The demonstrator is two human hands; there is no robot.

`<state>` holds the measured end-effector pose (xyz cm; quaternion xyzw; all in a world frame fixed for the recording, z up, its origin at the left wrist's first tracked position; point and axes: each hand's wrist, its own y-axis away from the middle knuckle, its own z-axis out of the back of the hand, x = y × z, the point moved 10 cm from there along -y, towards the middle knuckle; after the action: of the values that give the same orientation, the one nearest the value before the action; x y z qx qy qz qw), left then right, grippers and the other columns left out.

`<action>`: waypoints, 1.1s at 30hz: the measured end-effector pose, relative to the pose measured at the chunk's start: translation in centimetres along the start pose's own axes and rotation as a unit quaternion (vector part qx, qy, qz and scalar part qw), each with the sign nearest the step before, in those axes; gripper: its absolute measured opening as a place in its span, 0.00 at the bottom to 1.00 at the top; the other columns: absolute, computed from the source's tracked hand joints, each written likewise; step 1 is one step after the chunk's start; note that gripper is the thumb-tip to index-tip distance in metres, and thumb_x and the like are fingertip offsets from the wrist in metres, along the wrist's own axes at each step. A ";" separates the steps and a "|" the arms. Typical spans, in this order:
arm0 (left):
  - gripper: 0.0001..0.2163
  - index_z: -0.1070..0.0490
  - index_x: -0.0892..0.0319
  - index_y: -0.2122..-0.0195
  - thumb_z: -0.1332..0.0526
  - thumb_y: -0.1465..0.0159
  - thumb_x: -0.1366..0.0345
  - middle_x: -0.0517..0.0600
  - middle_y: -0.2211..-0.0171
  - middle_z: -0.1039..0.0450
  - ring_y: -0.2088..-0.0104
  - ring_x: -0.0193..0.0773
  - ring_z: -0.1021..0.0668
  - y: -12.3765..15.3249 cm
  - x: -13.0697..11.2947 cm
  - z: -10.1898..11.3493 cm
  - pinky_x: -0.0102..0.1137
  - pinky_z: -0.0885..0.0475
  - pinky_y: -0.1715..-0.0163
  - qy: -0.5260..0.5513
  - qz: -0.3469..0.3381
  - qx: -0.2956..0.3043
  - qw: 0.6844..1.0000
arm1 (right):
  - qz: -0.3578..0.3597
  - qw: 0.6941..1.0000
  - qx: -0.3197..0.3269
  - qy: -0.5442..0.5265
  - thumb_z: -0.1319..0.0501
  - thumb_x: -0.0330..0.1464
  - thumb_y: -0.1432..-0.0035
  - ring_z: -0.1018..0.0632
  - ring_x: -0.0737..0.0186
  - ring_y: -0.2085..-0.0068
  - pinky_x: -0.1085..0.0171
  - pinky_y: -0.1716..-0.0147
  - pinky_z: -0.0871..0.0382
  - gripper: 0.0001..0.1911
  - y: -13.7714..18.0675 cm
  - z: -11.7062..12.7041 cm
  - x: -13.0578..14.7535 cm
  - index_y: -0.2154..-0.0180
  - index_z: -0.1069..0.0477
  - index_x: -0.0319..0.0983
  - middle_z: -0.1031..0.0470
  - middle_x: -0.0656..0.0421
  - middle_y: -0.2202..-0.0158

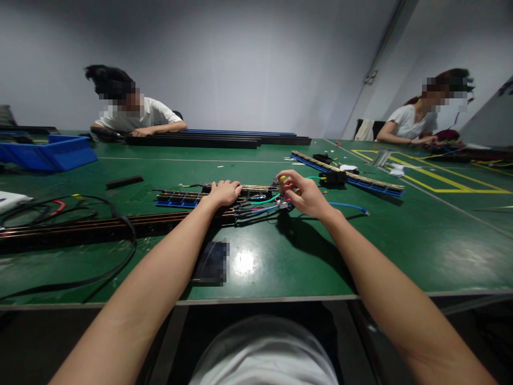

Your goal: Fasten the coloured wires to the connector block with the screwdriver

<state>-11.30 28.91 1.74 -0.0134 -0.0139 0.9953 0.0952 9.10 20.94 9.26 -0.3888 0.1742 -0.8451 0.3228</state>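
My left hand [225,193] lies palm down over a black rail with brass-coloured strips [256,189], its fingers bent over the rail's far side. My right hand [306,195] is closed around a yellow-handled screwdriver [282,182], whose shaft I cannot make out. Below its fingers sits a small pale connector [284,204], where blue, green and red wires [262,209] come together. A blue-based strip [178,199] lies left of my left hand. Nearer to me runs a long dark rail [160,219], with wires at its right end. A blue cable [348,206] extends right from the connector.
Another blue-based strip [360,179] lies diagonally behind my right hand, beside a black plug [333,178]. A phone-like dark slab [211,262] and a looped black cable [130,251] lie nearer. Blue bin [60,152] at left; black bars [200,140] and two people beyond.
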 end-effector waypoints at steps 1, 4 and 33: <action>0.25 0.31 0.53 0.41 0.61 0.26 0.53 0.60 0.40 0.30 0.40 0.55 0.29 0.0 0.0 0.0 0.57 0.39 0.41 0.000 0.000 0.000 1.000 | -0.004 1.000 -0.005 -0.028 0.45 0.27 0.46 0.24 0.64 0.70 0.62 0.66 0.27 0.22 0.0 0.0 -0.1 0.48 0.33 0.43 0.25 0.61 0.66; 0.24 0.32 0.53 0.40 0.61 0.26 0.53 0.60 0.39 0.31 0.40 0.55 0.30 -0.2 0.1 -0.1 0.57 0.40 0.41 -0.002 -0.001 -0.001 1.000 | -0.014 0.997 -0.035 -0.074 0.46 0.26 0.49 0.23 0.65 0.72 0.62 0.68 0.25 0.27 0.0 0.4 -0.2 0.46 0.36 0.44 0.23 0.59 0.60; 0.24 0.32 0.53 0.41 0.61 0.26 0.53 0.60 0.40 0.30 0.40 0.56 0.29 -0.2 0.1 -0.2 0.57 0.39 0.42 -0.003 -0.002 -0.003 1.000 | -0.121 0.944 -0.101 -0.288 0.45 0.30 0.56 0.36 0.71 0.84 0.68 0.85 0.40 0.17 -0.1 0.9 -0.5 0.59 0.32 0.41 0.26 0.64 0.74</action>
<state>-11.36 29.18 1.56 -0.0102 -0.0168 0.9951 0.0968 9.99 21.31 9.60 -0.6646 0.1100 -0.7074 0.2139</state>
